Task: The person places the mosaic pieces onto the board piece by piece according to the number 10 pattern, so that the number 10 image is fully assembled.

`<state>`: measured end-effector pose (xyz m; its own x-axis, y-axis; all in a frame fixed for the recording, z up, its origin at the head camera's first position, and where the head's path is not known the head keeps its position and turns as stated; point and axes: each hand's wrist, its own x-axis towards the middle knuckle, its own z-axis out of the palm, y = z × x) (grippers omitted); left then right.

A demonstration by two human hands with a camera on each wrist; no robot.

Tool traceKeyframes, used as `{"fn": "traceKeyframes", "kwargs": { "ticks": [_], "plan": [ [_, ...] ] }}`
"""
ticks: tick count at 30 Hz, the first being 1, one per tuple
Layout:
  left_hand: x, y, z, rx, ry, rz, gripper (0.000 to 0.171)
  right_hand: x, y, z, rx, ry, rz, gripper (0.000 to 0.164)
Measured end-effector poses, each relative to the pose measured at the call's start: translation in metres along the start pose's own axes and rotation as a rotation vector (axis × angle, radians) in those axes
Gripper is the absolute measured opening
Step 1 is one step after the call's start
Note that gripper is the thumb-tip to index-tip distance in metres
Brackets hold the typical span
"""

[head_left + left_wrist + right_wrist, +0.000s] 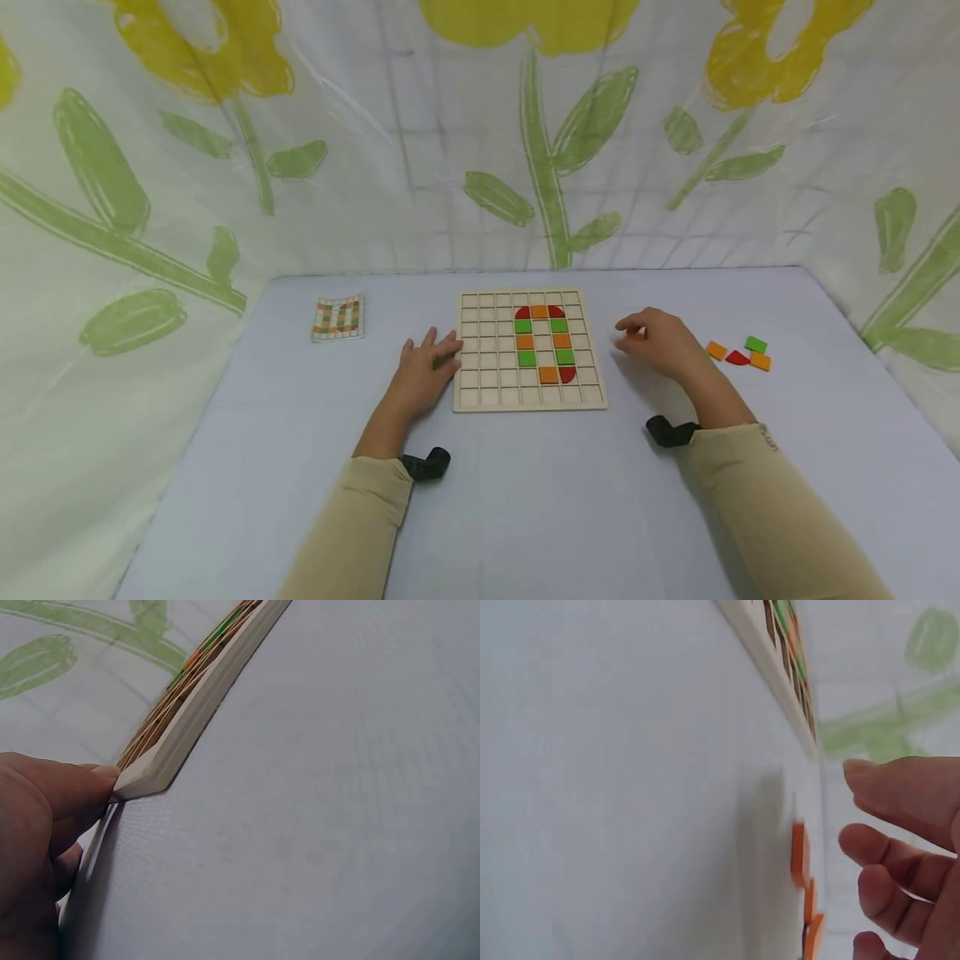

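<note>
A square wooden grid board (487,400) lies flat on the table. On its right half, red, orange and green tiles form a tall ring, with its lower left corner bare. My left hand (424,375) rests beside the board's left edge, fingers spread; in the left wrist view the thumb (106,772) touches the board's edge. To the right of the board hovers my right hand (660,342), fingers loosely bent, with a gap between thumb and fingers in the right wrist view. An orange tile (637,334) shows past its fingertips in the head view.
Right of the right hand lie loose tiles: orange (717,350), red (738,357), green (756,343) and another orange one. A small pattern card (337,318) with a coloured grid lies at the back left. Behind the table hangs a flower-print curtain (450,125).
</note>
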<state>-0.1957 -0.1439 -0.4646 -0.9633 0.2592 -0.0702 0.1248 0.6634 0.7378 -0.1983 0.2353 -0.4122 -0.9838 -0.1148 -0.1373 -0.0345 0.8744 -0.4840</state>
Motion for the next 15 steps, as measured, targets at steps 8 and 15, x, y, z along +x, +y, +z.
{"fn": "traceKeyframes", "kwargs": {
  "ticks": [8,15],
  "plan": [
    [0.0,-0.001,0.001,-0.014,-0.005,-0.024,0.041,-0.004,0.025,-0.007,-0.018,-0.063,0.061,0.046],
    [0.001,-0.002,0.001,-0.003,-0.001,-0.015,0.041,-0.002,0.031,-0.001,-0.036,-0.063,0.053,0.048]
  ]
}}
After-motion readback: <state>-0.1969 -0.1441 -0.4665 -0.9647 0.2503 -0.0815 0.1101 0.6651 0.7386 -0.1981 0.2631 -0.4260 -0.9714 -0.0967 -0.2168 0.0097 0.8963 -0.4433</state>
